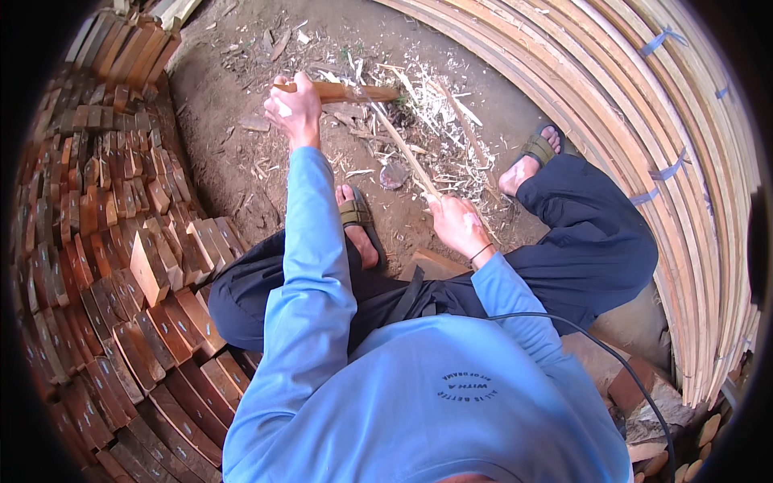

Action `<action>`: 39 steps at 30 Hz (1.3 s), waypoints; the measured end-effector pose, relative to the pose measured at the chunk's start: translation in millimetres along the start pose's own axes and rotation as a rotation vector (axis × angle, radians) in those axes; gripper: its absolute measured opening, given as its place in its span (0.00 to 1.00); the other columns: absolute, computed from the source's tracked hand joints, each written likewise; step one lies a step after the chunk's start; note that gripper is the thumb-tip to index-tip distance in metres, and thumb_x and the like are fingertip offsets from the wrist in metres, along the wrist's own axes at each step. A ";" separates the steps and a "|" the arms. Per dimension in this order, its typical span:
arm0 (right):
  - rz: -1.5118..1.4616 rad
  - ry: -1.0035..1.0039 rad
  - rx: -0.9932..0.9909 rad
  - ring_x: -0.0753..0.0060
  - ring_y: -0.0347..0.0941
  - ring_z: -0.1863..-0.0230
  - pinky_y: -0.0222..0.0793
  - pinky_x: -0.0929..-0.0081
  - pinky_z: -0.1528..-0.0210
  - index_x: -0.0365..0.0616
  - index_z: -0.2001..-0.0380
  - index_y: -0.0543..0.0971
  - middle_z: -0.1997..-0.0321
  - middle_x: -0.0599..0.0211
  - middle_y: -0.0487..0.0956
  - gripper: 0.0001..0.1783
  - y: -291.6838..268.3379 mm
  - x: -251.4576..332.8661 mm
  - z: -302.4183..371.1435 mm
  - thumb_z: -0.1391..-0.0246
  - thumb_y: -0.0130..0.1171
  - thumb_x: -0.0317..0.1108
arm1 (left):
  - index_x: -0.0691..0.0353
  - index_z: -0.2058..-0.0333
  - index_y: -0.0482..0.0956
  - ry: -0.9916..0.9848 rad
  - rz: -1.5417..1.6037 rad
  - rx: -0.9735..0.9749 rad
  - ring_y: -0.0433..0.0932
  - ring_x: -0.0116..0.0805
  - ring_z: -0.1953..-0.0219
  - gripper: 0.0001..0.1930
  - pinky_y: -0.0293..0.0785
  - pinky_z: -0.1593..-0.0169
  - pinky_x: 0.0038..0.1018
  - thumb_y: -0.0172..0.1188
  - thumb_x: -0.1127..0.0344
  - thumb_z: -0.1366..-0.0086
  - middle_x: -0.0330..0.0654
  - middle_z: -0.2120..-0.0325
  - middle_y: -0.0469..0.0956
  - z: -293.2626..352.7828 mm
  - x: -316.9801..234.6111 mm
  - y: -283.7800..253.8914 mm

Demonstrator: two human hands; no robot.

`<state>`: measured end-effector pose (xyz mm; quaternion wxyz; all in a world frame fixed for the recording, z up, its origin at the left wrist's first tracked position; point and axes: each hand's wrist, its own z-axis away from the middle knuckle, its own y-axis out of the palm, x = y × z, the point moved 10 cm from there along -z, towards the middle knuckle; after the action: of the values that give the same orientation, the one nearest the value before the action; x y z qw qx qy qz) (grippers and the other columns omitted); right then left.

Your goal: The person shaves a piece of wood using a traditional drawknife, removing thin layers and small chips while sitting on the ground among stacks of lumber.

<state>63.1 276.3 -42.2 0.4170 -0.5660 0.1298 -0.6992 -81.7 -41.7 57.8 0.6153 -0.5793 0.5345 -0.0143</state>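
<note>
My left hand (295, 110) is closed round the left end of a short, thick orange-brown piece of wood (354, 92), held level above the chips. My right hand (459, 225) grips a long, thin, pale wooden shaft (403, 150) near its lower end. The shaft slants up and left, and its far end meets the wood piece near its middle. Whether that far end carries a metal head is too small and blurred to tell. Pale shavings (439, 105) lie scattered on the ground beneath and beside the wood.
Stacked short wooden blocks (121, 306) fill the left side. Long bundled wooden strips (644, 137) with blue ties curve along the right. Between my sandalled feet lies a small round wood piece (393, 175). A black cable (620, 358) runs down past my right side.
</note>
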 end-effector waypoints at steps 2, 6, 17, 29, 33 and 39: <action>-0.391 0.331 0.285 0.60 0.73 0.86 0.71 0.61 0.79 0.34 0.74 0.76 0.80 0.52 0.76 0.29 4.8 -2.6 6.2 0.29 0.43 0.49 | 0.73 0.59 0.83 0.002 0.031 0.085 0.83 0.60 0.61 0.25 0.74 0.47 0.45 0.54 0.54 0.42 0.63 0.69 0.83 2.5 2.1 6.1; -0.589 0.137 0.176 0.67 0.67 0.88 0.65 0.66 0.81 0.38 0.76 0.73 0.84 0.61 0.71 0.29 -34.7 35.4 0.9 0.29 0.42 0.51 | 0.70 0.59 0.83 0.024 -0.024 -0.177 0.82 0.61 0.59 0.23 0.73 0.47 0.46 0.54 0.53 0.42 0.62 0.67 0.83 -7.6 30.2 -8.7; 0.044 -0.008 0.041 0.33 0.77 0.67 0.72 0.45 0.62 0.29 0.71 0.78 0.73 0.35 0.77 0.25 -2.7 23.9 -19.5 0.33 0.48 0.44 | 0.68 0.56 0.83 -0.021 -0.002 0.056 0.80 0.60 0.56 0.24 0.70 0.44 0.46 0.53 0.54 0.41 0.62 0.67 0.83 -1.5 5.3 3.4; -0.295 -0.161 -0.135 0.65 0.68 0.87 0.64 0.66 0.84 0.40 0.74 0.73 0.85 0.63 0.71 0.26 -62.4 47.5 -27.0 0.30 0.45 0.51 | 0.71 0.56 0.81 -0.090 0.051 0.064 0.78 0.61 0.53 0.26 0.67 0.41 0.46 0.52 0.51 0.40 0.65 0.64 0.81 -7.0 29.4 9.5; 0.042 -0.147 -0.073 0.40 0.75 0.79 0.70 0.54 0.76 0.35 0.72 0.77 0.80 0.43 0.76 0.21 2.6 9.2 -21.6 0.32 0.47 0.41 | 0.70 0.55 0.81 -0.093 0.085 -0.006 0.76 0.61 0.50 0.27 0.67 0.41 0.45 0.52 0.51 0.40 0.65 0.63 0.81 -2.7 28.0 0.7; -0.290 -0.085 -0.176 0.39 0.75 0.75 0.68 0.45 0.67 0.35 0.69 0.77 0.83 0.46 0.73 0.22 -79.3 80.5 -16.8 0.31 0.46 0.44 | 0.67 0.54 0.81 -0.145 0.061 0.006 0.77 0.61 0.51 0.26 0.68 0.42 0.46 0.52 0.51 0.41 0.65 0.61 0.81 -6.0 38.0 -4.8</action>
<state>12.5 261.7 59.1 0.2658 -0.6420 0.0899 -0.7135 -66.6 -71.7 38.3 0.6543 -0.5604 0.5059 0.0447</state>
